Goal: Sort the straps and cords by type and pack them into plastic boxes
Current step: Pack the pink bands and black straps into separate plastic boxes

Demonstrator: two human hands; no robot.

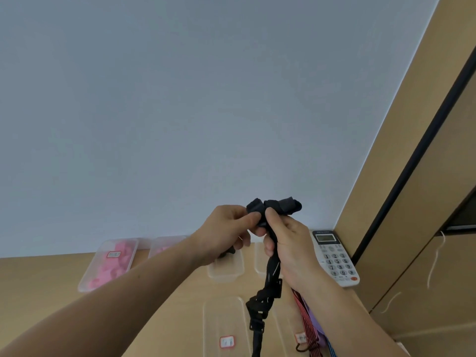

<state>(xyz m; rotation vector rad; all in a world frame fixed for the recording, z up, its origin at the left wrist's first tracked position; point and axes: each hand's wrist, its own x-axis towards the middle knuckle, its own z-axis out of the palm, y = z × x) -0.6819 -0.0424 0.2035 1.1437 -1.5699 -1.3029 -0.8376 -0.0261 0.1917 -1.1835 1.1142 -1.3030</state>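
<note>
The black woven strap with plastic buckles [270, 279] hung above the desk, its folded top pinched between my left hand [224, 233] and right hand [291, 248]. Pink pieces sat in the far-left clear plastic box [132, 256] and red-striped cords [307, 328] lay near right, so I judged the sorting partway done, with this strap unpacked.

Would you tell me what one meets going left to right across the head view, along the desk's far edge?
Pink-filled box, second clear box, left hand, right hand (both hands gripping the black strap), telephone.
</note>
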